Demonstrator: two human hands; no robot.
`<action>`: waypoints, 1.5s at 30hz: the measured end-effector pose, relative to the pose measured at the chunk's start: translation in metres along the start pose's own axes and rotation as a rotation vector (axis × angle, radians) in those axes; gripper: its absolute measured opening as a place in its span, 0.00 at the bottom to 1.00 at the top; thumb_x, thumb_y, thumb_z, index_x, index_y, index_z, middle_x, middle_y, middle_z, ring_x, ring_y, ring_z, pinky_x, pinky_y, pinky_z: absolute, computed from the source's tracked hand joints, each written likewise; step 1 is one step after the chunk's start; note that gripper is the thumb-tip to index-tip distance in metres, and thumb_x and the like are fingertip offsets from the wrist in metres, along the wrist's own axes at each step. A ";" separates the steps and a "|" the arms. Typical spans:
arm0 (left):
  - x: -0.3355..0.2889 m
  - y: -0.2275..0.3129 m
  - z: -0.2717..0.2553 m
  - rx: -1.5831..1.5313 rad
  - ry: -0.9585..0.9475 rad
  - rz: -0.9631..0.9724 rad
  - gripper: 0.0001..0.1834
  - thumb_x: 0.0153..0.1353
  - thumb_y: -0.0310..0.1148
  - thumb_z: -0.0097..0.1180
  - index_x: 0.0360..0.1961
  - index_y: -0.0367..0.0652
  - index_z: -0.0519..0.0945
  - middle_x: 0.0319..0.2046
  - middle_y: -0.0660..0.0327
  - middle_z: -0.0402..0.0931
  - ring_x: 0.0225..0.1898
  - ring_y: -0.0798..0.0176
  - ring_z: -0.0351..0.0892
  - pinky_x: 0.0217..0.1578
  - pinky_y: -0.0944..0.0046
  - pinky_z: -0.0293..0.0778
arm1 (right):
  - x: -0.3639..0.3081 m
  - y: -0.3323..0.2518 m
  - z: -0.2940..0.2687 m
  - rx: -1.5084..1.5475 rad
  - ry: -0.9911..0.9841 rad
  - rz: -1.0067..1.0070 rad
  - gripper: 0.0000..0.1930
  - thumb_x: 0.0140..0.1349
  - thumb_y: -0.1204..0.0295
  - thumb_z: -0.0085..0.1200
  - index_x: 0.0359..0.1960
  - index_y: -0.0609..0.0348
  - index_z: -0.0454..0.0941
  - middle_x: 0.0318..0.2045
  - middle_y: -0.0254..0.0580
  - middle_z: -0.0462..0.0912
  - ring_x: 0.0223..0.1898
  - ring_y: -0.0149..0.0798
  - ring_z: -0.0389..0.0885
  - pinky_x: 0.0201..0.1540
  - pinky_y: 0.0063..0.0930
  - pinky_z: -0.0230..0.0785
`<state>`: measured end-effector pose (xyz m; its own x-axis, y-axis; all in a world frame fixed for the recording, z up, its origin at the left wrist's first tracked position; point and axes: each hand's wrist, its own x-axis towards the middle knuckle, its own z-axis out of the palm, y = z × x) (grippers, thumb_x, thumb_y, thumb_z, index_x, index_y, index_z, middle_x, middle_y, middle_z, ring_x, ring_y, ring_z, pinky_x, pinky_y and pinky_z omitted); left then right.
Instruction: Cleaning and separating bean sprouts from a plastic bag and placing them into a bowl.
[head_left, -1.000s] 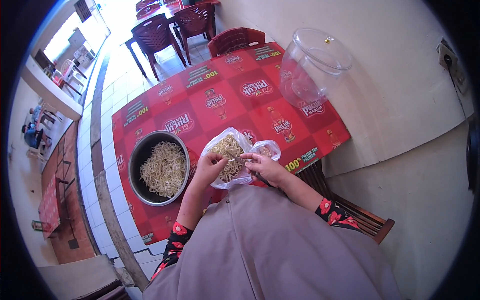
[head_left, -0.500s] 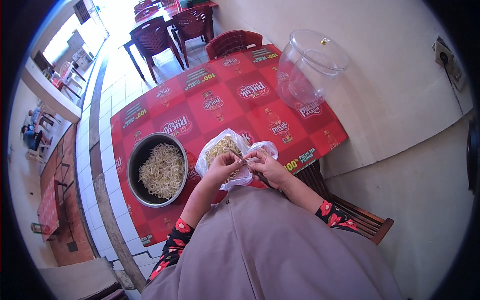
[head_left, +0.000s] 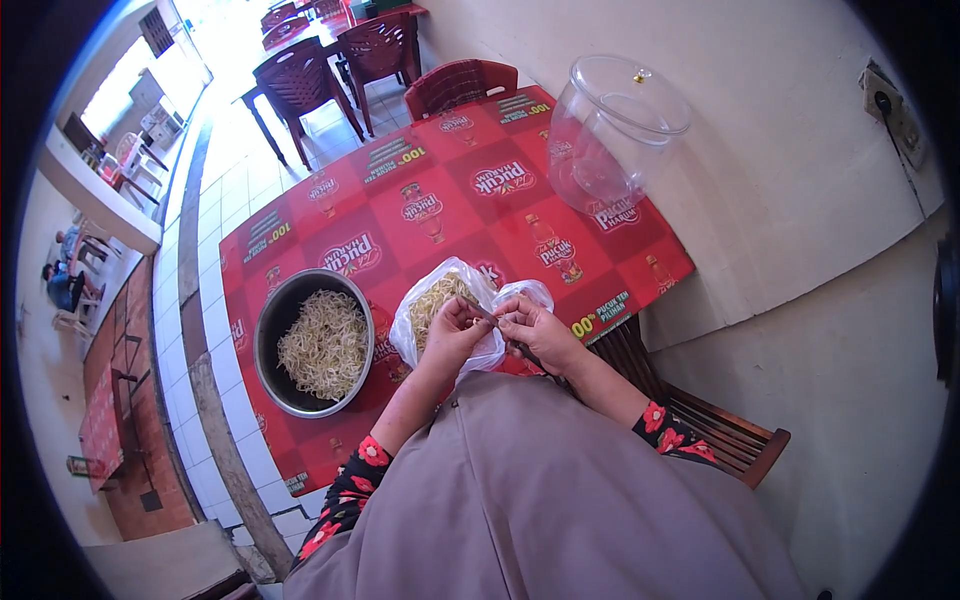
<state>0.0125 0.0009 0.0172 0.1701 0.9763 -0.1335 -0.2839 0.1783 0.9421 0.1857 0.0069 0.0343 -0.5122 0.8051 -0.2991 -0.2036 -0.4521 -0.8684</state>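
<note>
In front of me, a white plastic bag (head_left: 487,357) lies open with bean sprouts (head_left: 432,297) in it. Above it my right hand (head_left: 543,333) is closed round a small knife (head_left: 484,313); its dark handle sticks out below the palm and its blade points toward my other hand. My left hand (head_left: 453,328) pinches close to the blade, and whatever its fingertips hold is too small to make out. To the left stands a round metal pot (head_left: 262,352) with a heap of pale bean sprouts (head_left: 323,345) inside.
A red printed cloth covers the table (head_left: 440,175). At its far right corner stands a clear plastic jar (head_left: 610,140) by the wall. A slatted wooden chair (head_left: 715,430) is at the right, and a red plastic chair (head_left: 462,85) sits behind the far edge.
My fingers have shifted slightly over the bag, and more of the blade shows between my hands. The view has moved a little; pot, bag and jar stay in place.
</note>
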 end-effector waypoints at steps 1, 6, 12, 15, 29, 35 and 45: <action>-0.001 0.003 0.003 0.060 0.000 0.011 0.09 0.53 0.22 0.57 0.32 0.42 0.69 0.29 0.66 0.74 0.33 0.75 0.73 0.36 0.74 0.69 | 0.000 0.002 -0.001 0.011 0.007 -0.014 0.07 0.62 0.71 0.49 0.40 0.56 0.69 0.21 0.29 0.70 0.19 0.22 0.67 0.21 0.15 0.62; 0.001 -0.004 0.003 0.023 -0.036 0.043 0.11 0.52 0.22 0.59 0.33 0.42 0.69 0.30 0.66 0.74 0.32 0.75 0.73 0.33 0.76 0.68 | 0.005 0.010 -0.003 0.089 0.033 -0.043 0.07 0.61 0.71 0.50 0.37 0.58 0.69 0.22 0.30 0.72 0.19 0.23 0.68 0.21 0.15 0.62; -0.003 -0.008 -0.007 0.127 0.001 0.055 0.12 0.51 0.23 0.60 0.34 0.42 0.69 0.29 0.67 0.73 0.29 0.77 0.71 0.30 0.76 0.67 | 0.015 0.010 -0.023 0.070 0.164 -0.009 0.07 0.60 0.72 0.51 0.37 0.58 0.70 0.22 0.32 0.72 0.18 0.23 0.68 0.16 0.15 0.61; -0.011 0.000 -0.032 0.276 0.116 0.073 0.13 0.50 0.23 0.60 0.34 0.41 0.69 0.28 0.66 0.72 0.28 0.76 0.70 0.30 0.76 0.67 | 0.022 0.006 -0.034 -0.073 0.318 0.050 0.08 0.58 0.72 0.50 0.38 0.58 0.70 0.23 0.33 0.71 0.17 0.22 0.68 0.14 0.13 0.60; -0.083 0.016 -0.194 1.306 0.824 -0.161 0.19 0.48 0.29 0.58 0.43 0.41 0.72 0.40 0.53 0.74 0.43 0.51 0.72 0.45 0.53 0.67 | 0.026 -0.007 -0.044 -0.176 0.329 0.129 0.07 0.61 0.71 0.45 0.39 0.59 0.69 0.19 0.32 0.71 0.12 0.22 0.63 0.11 0.14 0.55; -0.054 0.026 -0.137 1.628 0.805 -0.135 0.25 0.47 0.32 0.58 0.50 0.47 0.70 0.50 0.57 0.66 0.54 0.53 0.62 0.50 0.49 0.61 | 0.024 0.000 -0.047 -0.093 0.304 0.123 0.06 0.62 0.70 0.44 0.33 0.58 0.70 0.18 0.31 0.71 0.12 0.22 0.64 0.11 0.14 0.55; 0.020 -0.041 -0.064 1.827 0.107 0.017 0.08 0.47 0.37 0.55 0.30 0.51 0.81 0.38 0.62 0.72 0.47 0.59 0.67 0.46 0.54 0.58 | 0.020 0.005 -0.036 -0.137 0.313 0.136 0.07 0.61 0.68 0.45 0.30 0.55 0.71 0.17 0.29 0.71 0.11 0.22 0.64 0.13 0.14 0.55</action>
<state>-0.0335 0.0210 -0.0435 0.1040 0.9922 -0.0693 0.9936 -0.1007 0.0504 0.2044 0.0347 0.0092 -0.2423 0.8293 -0.5035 -0.0270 -0.5245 -0.8510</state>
